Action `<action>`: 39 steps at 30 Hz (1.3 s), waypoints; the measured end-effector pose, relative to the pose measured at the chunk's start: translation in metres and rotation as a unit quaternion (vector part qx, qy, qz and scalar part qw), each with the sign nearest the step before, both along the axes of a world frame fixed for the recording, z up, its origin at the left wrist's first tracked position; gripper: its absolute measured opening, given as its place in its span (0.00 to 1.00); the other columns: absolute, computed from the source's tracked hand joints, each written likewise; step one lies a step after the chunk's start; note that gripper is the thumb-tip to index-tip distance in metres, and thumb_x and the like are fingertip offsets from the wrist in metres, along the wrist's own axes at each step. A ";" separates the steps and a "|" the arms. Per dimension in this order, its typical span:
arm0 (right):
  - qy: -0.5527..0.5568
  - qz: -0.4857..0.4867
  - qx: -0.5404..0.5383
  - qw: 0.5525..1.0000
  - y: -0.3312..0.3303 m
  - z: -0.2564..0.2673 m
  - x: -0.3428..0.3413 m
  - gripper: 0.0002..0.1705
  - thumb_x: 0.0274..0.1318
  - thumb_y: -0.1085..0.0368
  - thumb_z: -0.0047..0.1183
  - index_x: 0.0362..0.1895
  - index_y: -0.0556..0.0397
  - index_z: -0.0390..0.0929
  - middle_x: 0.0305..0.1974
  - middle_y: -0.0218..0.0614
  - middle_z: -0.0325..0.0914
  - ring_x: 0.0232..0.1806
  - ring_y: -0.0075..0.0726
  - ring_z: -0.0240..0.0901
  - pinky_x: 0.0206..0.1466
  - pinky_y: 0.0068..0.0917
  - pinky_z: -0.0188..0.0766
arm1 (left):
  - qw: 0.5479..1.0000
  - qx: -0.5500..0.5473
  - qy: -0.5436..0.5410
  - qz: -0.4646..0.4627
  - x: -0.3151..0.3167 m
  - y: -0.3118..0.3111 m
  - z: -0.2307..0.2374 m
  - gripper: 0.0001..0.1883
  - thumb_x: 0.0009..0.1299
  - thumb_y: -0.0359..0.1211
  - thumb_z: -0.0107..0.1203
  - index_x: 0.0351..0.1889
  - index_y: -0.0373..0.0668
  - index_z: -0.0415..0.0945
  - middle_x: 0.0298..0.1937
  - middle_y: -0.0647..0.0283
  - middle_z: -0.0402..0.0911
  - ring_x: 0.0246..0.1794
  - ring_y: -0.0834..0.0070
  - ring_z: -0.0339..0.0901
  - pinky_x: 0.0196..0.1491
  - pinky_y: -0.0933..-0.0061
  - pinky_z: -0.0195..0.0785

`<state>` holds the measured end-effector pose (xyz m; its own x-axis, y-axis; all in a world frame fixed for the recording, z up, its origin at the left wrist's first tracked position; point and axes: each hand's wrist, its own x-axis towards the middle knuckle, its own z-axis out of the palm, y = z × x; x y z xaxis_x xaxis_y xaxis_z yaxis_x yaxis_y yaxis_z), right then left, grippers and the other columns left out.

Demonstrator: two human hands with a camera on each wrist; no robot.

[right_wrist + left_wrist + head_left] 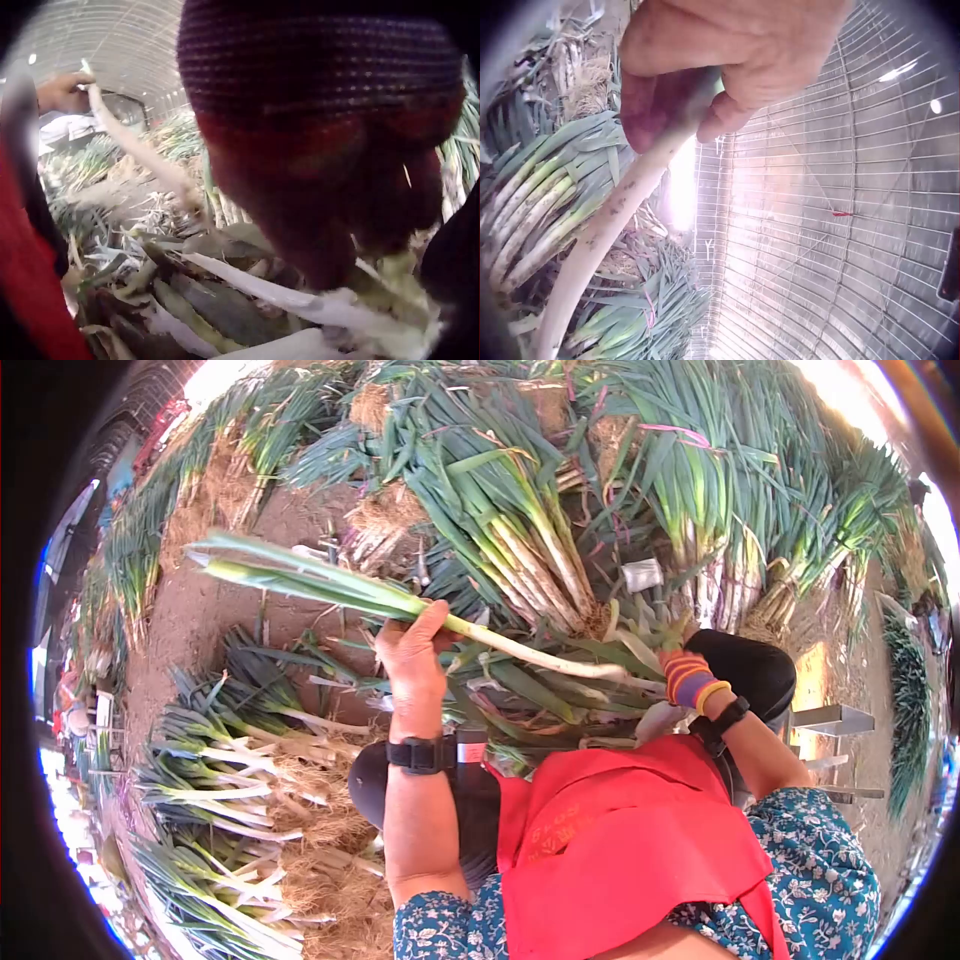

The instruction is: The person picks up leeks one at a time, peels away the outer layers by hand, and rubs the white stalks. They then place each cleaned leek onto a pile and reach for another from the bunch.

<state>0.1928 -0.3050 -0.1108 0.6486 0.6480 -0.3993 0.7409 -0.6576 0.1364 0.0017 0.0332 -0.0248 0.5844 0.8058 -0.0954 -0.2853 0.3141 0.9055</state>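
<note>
My bare left hand (412,655) grips a long leek (520,650) where its green leaves meet the white stem. The leek lies slanted, leaves to the upper left and pale root end toward my right hand. In the left wrist view, the left fingers (641,112) and thumb close round the stem, which has dark dirt specks. My right hand (688,678), in a striped knitted glove, is near the root end. Its fingers (322,255) point down over pale, torn leek leaves (397,300); I cannot tell whether they pinch one.
Stripped leek leaves (540,705) lie heaped between the knees. Leeks with bushy roots (320,790) are laid at the left. Bundles of leeks (520,550) stand ahead and to the right. A metal bracket (835,720) is beside the right knee. A red apron (640,830) covers the lap.
</note>
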 end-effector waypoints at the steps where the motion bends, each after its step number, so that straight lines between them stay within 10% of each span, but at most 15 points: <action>1: -0.029 -0.013 0.143 0.989 0.002 0.001 0.006 0.23 0.43 0.60 0.58 0.46 0.54 0.74 0.41 0.46 0.77 0.48 0.49 0.72 0.51 0.40 0.68 | 1.000 -0.014 -0.018 -0.010 -0.001 -0.001 0.001 0.08 0.60 0.26 0.59 0.36 0.33 0.74 0.30 0.60 0.77 0.24 0.70 0.77 0.25 0.73 0.75; 4: -0.099 0.085 0.491 0.861 0.059 0.053 -0.010 0.23 0.46 0.59 0.57 0.47 0.56 0.74 0.38 0.48 0.77 0.44 0.52 0.73 0.50 0.41 0.69 | 0.998 -0.049 -0.022 -0.038 0.001 -0.007 0.005 0.10 0.61 0.26 0.57 0.39 0.33 0.73 0.32 0.58 0.77 0.30 0.67 0.78 0.32 0.70 0.77; 9: -0.093 0.235 0.582 0.773 0.148 0.110 -0.061 0.26 0.38 0.60 0.63 0.43 0.54 0.70 0.41 0.43 0.72 0.38 0.51 0.71 0.40 0.44 0.67 | 0.985 -0.120 -0.101 -0.072 0.012 -0.019 0.001 0.16 0.58 0.21 0.55 0.45 0.33 0.69 0.37 0.54 0.78 0.36 0.65 0.78 0.38 0.67 0.78; 28: -0.051 0.232 0.523 0.818 0.159 0.092 -0.052 0.07 0.41 0.71 0.55 0.27 0.55 0.70 0.19 0.43 0.68 0.21 0.52 0.68 0.22 0.39 0.64 | 0.973 -0.135 -0.151 -0.114 0.007 -0.035 0.017 0.18 0.58 0.18 0.51 0.48 0.34 0.67 0.39 0.52 0.79 0.41 0.59 0.79 0.45 0.63 0.76; 35: 0.013 0.162 0.663 0.730 0.154 0.097 -0.071 0.10 0.43 0.67 0.59 0.33 0.53 0.75 0.27 0.45 0.75 0.29 0.52 0.73 0.31 0.42 0.69 | 0.976 -0.132 -0.123 -0.119 0.009 -0.031 0.007 0.15 0.61 0.18 0.51 0.46 0.38 0.69 0.42 0.58 0.77 0.47 0.62 0.76 0.52 0.61 0.72; 39: 0.067 0.079 0.603 0.791 0.169 0.091 -0.074 0.18 0.42 0.66 0.61 0.41 0.56 0.76 0.32 0.48 0.76 0.34 0.51 0.74 0.34 0.38 0.71 | 0.975 -0.136 -0.130 -0.121 0.017 -0.044 0.003 0.14 0.61 0.18 0.52 0.45 0.40 0.70 0.42 0.59 0.77 0.47 0.65 0.75 0.52 0.65 0.71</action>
